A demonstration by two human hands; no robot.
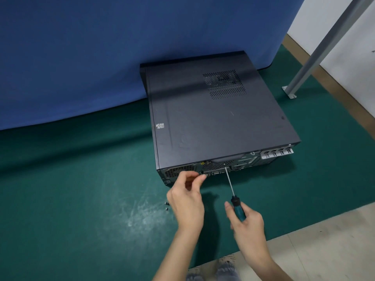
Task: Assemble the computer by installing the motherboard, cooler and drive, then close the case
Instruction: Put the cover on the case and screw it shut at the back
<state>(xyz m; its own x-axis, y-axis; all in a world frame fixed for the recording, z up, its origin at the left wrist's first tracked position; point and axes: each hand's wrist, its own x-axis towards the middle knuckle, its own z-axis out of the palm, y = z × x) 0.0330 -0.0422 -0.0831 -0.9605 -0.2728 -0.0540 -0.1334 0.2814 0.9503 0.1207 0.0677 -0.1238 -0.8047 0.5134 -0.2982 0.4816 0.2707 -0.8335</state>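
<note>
Fingers (pixel 230 212) of your right hand (pixel 246 222) are curled round the teal and black handle of a slim steel-shafted screwdriver (pixel 236 201), clamped firmly on it. The shaft slants up and away from you, and its tip meets a small screw near the top edge of the perforated rear panel (pixel 182 170).

Your left hand (pixel 187 199) is raised just left of the shaft, with thumb and fingertips (pixel 194 176) drawn together against the rear panel by the row of ports. Whether they pinch anything there cannot be told.

The rear panel belongs to a dark grey metal desktop computer case (pixel 213 118), which lies flat in front of you with its broad cover panel on top and closed. That cover carries a patch of perforated vent holes (pixel 224 84) towards the far right and a small silver sticker (pixel 160 125) near the left edge. A silver slotted bracket (pixel 277 154) sticks out at the case's near right corner.

The case rests on a dark green floor mat (pixel 81 189). Two small dark screws (pixel 166 206) lie on the mat just left of your left hand. A blue cloth backdrop (pixel 101 47) hangs behind the case, and a grey metal post (pixel 316 55) slants down to a base plate at the right.
</note>
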